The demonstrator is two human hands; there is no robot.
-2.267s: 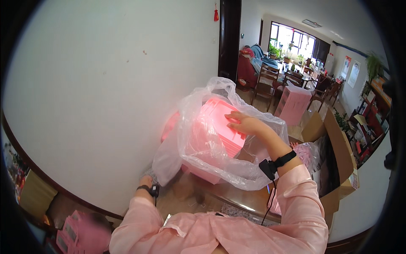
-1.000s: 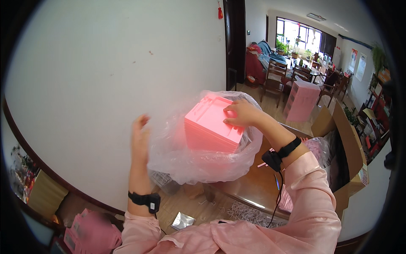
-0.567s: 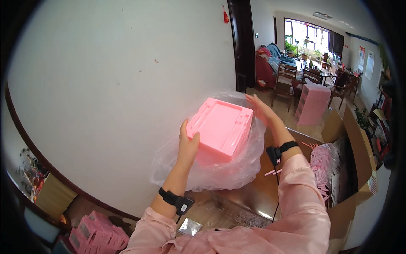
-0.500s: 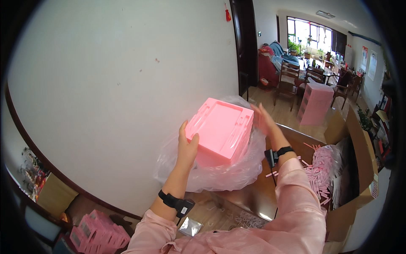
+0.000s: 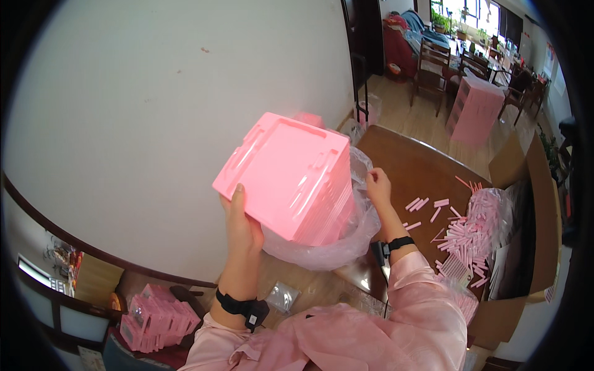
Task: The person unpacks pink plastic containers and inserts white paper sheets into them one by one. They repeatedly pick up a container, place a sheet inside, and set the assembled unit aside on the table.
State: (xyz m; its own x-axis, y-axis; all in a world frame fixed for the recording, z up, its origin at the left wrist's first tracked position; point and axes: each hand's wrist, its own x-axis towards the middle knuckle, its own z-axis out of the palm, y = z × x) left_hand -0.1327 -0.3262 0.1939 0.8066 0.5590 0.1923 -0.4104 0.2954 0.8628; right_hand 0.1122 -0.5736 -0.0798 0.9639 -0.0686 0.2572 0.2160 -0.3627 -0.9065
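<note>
A tall stack of pink moulded plastic trays (image 5: 288,173) is tilted up in front of me, its top tray showing recessed slots. My left hand (image 5: 242,219) grips the near left corner, thumb on the top face and fingers underneath. Around the lower part of the stack hangs a translucent plastic bag (image 5: 309,256). At the right side my right hand (image 5: 378,187) is closed on the bag's rim. The lower trays are hidden inside the bag.
Small pink sticks (image 5: 461,244) lie scattered on the brown table (image 5: 408,154), beside an open cardboard box (image 5: 544,216). Pink plastic pieces (image 5: 158,318) are heaped at lower left. A pink drawer unit (image 5: 475,110) stands on the floor near chairs. The wall (image 5: 124,154) is close on the left.
The stack has come up and left, nearer to me, with more of its side showing. My right hand has gone from open beside the trays to closed on the bag's rim.
</note>
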